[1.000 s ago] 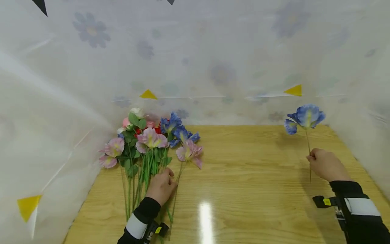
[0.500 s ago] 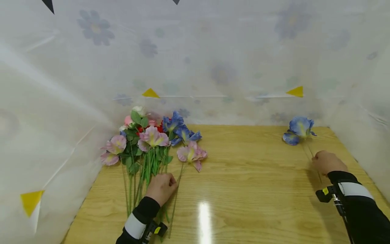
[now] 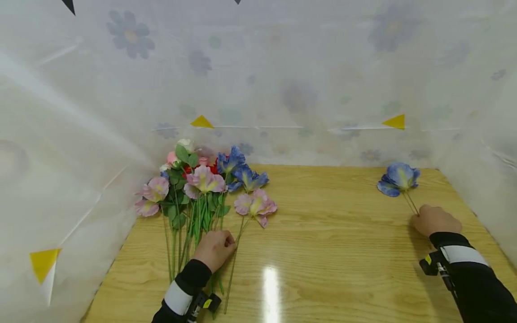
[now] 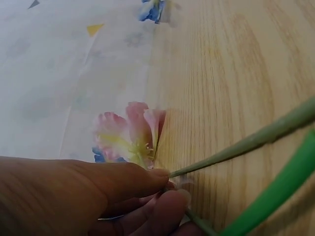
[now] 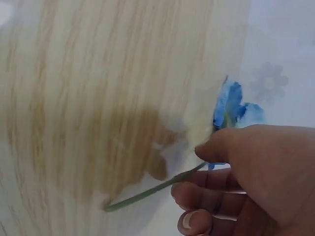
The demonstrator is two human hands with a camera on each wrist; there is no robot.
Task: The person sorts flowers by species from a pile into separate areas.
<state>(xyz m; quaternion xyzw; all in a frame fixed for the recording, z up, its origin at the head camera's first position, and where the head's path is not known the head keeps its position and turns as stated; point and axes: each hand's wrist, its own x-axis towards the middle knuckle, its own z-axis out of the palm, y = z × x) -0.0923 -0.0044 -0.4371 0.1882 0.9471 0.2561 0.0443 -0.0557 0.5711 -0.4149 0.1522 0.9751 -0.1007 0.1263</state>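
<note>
My right hand [image 3: 437,221] pinches the thin green stem [image 5: 145,195] of an artificial blue iris [image 3: 400,177] between thumb and fingers. Its bloom lies low over the far right of the table, pointing away from me. On the left, my left hand [image 3: 215,249] pinches a thin stem [image 4: 246,145] with thumb and fingertips. A pink iris [image 3: 257,205] stands just beyond that hand in the head view; its bloom [image 4: 123,135] also shows past the thumb in the left wrist view. Beside the left hand lies a bunch of stems [image 3: 190,233] with pink blooms, blue irises [image 3: 232,160] and roses.
A wooden table [image 3: 323,251] spans the space between the hands. White flower-printed sheeting [image 3: 291,80] hangs behind the table and along both sides. Yellow triangles [image 3: 202,122] mark the sheeting. A bright light reflection lies on the front middle of the tabletop.
The right hand has lowered the blue iris toward the table, tilting it from upright to lying away from me. The left hand has hardly moved; the head view has shifted slightly.
</note>
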